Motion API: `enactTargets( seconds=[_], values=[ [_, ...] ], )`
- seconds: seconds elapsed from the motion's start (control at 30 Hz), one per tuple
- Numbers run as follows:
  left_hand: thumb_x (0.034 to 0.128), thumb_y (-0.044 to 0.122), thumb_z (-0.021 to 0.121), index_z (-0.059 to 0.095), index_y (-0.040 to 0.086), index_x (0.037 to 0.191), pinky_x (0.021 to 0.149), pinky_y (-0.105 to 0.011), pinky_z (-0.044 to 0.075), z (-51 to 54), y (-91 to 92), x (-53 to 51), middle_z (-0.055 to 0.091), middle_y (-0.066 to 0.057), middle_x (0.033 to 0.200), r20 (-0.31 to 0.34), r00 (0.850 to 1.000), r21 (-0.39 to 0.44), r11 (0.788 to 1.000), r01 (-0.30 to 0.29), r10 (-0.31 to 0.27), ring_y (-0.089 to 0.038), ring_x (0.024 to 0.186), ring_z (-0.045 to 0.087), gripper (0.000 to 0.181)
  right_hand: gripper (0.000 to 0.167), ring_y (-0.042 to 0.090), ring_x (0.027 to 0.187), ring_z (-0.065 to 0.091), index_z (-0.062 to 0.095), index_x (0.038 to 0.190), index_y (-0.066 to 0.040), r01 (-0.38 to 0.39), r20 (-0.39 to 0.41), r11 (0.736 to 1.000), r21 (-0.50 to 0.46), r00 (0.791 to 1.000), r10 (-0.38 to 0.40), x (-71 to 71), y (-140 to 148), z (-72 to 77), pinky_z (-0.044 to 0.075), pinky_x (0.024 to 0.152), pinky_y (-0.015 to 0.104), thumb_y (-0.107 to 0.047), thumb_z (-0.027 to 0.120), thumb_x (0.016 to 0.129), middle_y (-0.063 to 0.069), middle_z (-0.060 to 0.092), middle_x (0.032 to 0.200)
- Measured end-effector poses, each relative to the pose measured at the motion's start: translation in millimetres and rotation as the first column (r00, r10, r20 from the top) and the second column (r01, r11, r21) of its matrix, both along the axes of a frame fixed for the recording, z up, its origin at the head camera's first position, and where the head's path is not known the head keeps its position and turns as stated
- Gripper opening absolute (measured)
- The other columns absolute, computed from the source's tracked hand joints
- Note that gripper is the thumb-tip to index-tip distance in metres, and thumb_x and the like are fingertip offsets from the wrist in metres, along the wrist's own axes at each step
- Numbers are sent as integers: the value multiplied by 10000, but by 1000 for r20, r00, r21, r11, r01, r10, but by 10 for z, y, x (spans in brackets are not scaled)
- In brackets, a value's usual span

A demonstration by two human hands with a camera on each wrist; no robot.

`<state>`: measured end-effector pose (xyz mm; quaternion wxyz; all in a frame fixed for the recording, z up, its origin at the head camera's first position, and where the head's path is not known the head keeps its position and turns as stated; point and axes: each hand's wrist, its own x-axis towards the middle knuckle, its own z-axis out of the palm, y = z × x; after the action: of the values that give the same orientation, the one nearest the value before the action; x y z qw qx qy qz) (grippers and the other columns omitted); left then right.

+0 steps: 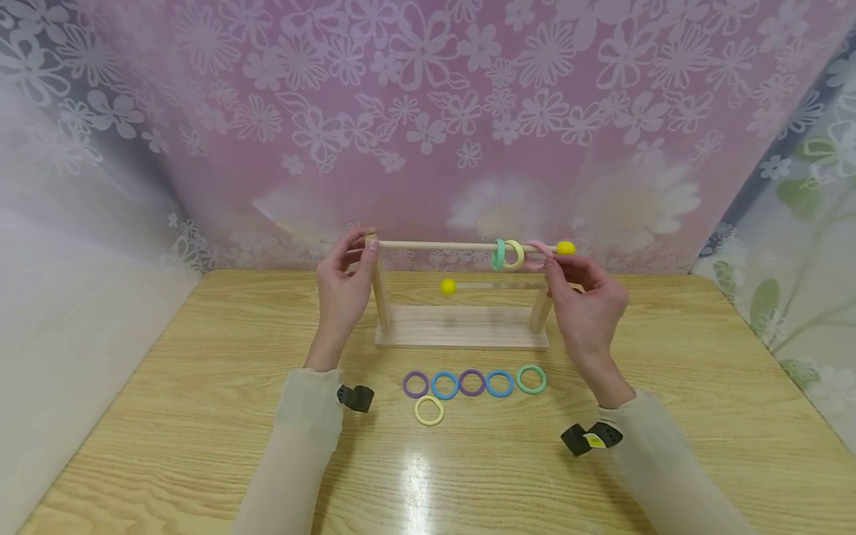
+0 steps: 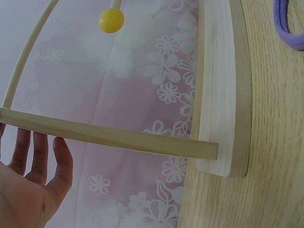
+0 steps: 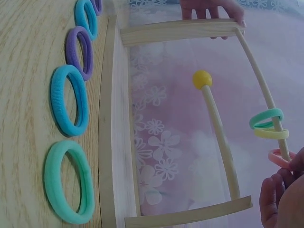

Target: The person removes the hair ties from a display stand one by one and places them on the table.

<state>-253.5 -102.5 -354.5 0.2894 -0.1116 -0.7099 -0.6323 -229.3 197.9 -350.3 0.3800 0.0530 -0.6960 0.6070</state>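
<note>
The person's left hand (image 1: 344,286) holds the top of the left wooden post (image 1: 381,297) of a pale wooden stand (image 1: 461,338). The right hand (image 1: 591,305) pinches a pale pink round ring (image 3: 279,162). That pink ring goes around the long thin wooden top rod (image 1: 435,245), near the round yellow ball (image 1: 565,247) at its right end. A mint green round ring (image 1: 498,256) and a pale yellow round ring (image 3: 266,133) hang close together on the same rod, to the left of the pink one.

Lower down, a short wooden rod (image 1: 498,285) sticks out from the right wooden post (image 1: 542,310). It has a small yellow ball (image 1: 449,286) on its left end.

The stand sits on the brown wood-grain worktop (image 1: 200,416). In front of it, five rings lie flat in a row. From left to right they are a purple ring (image 1: 404,386), a blue ring (image 1: 444,398), another purple ring (image 1: 471,394), another blue ring (image 1: 499,395) and a light green ring (image 1: 531,392). A light yellow ring (image 1: 429,424) lies nearer the person, by the row's left end. A pink cloth with white flowers (image 1: 401,111) hangs behind.
</note>
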Motion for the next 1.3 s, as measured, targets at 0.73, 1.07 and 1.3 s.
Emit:
enactTargets(
  seconds=[0.73,1.07,1.3],
  values=[
    [1016,261,645,702,117,1246,707,-199,555,-26,-3,14,668,-150,1116,16,1000,2,1000,2,-2,-178,978,659,278,191,8,703,671,756,975,79,23,0,997,-72,1000,-23,17,114,25,557,591,139,-90,783,889,-208,712,764],
    [1014,259,650,705,119,1247,696,-198,548,12,10,23,672,-133,1110,18,1000,5,1000,-2,2,-184,973,657,277,194,-2,697,669,769,985,66,39,-37,997,-60,998,-41,12,175,34,549,592,129,-96,797,881,-198,720,800],
    [1015,260,650,704,110,1244,681,-193,548,4,5,20,678,-153,1109,-4,1000,-4,1000,-4,4,-187,965,663,279,198,1,699,671,765,997,73,52,-27,996,-66,998,-54,6,211,39,544,585,127,-88,793,883,-193,727,810]
  ],
)
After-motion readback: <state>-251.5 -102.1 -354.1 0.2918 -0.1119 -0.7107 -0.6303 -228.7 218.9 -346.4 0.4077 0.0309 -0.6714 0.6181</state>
